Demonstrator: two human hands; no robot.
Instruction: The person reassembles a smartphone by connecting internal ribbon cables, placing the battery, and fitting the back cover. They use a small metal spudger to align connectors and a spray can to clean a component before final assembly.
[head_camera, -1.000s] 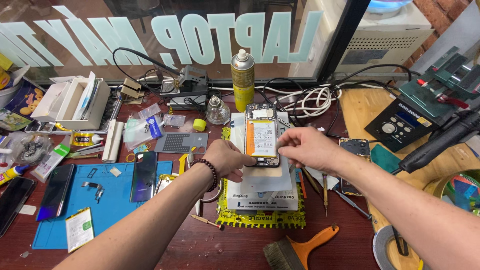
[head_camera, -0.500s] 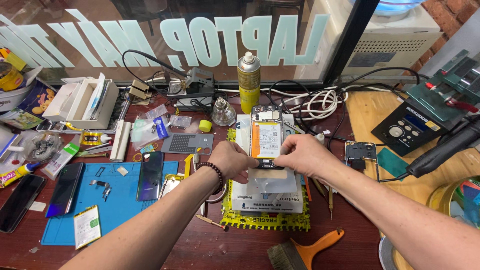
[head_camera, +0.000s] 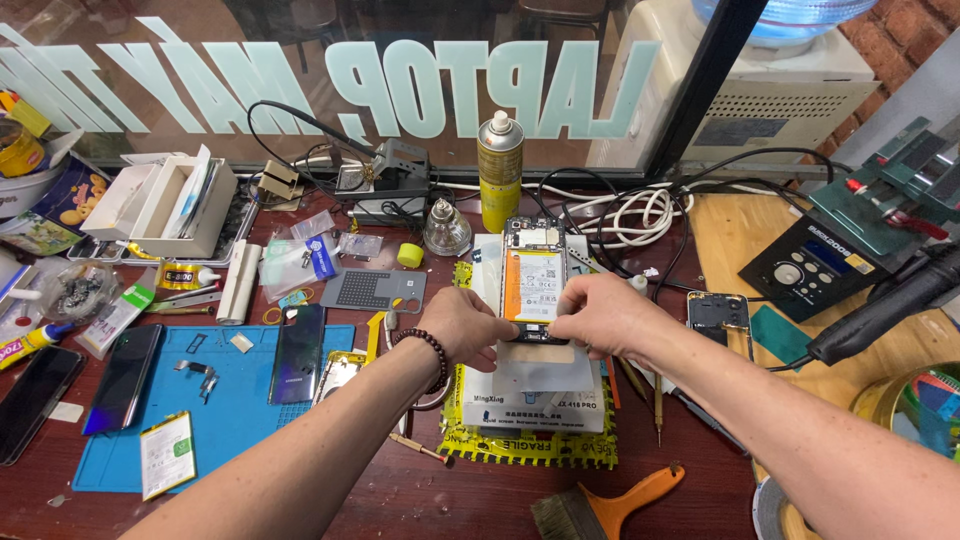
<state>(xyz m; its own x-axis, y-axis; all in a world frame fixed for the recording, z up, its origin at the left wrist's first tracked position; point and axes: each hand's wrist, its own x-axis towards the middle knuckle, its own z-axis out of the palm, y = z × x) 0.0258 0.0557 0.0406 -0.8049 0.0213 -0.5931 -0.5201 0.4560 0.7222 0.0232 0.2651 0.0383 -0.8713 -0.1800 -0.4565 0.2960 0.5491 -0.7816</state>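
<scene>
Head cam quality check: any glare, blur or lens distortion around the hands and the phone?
Head view: even, bright light, soft shadows under both forearms; left hand, right hand and opened phone are sharp, no motion blur; faint reflections in the window glass only; wide-angle stretch bends the edges, forearms look oversized near the bottom.

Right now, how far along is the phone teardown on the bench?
Done: the opened phone lies back-off, its battery and board exposed, on the white pad. In hand: the left hand and right hand both pinch its lower end. Left: the phone is not yet closed; a dark rear cover lies apart on the blue mat, though I can't tell whether it belongs to this phone.
</scene>
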